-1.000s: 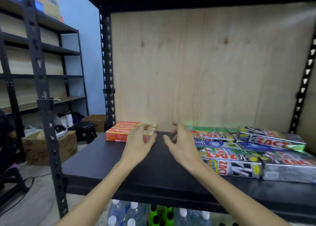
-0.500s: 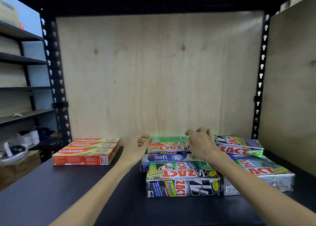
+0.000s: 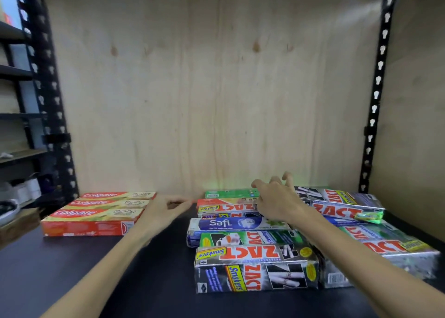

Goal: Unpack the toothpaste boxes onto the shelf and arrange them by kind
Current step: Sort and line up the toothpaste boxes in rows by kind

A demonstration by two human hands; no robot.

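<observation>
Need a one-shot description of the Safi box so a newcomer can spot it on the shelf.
Start at the black shelf and go to the mixed heap of boxes on its right half, away from the Colgate stack on the left. The Safi box lies flat mid-heap, just in front of the right hand. It is the only dark blue box with white "Safi" lettering; its neighbours read ZACT in red.

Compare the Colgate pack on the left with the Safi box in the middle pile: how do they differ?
The Colgate pack is red and yellow; the Safi box is blue and white. The Colgate pack shows three boxes side by side, lying apart from other boxes; the Safi box is one box wedged among ZACT boxes. Both lie flat on the dark shelf, long sides left to right.
</observation>
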